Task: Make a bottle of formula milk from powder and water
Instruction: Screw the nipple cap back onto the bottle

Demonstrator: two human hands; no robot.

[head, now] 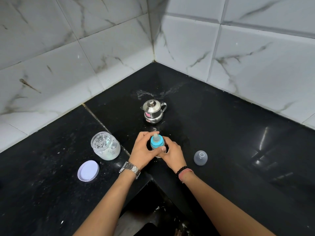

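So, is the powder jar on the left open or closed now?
Open. The powder jar stands upright on the counter with its mouth uncovered, and its white lid lies apart in front of it, inner side up.

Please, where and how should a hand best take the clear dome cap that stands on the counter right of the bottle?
Grip the clear dome cap around its lower side walls, coming from above with the right hand, which is nearest. It seems to stand mouth-down, its rounded top up, and that top narrows and looks slippery. The wider base gives fingers opposing faces, with bare counter around it.
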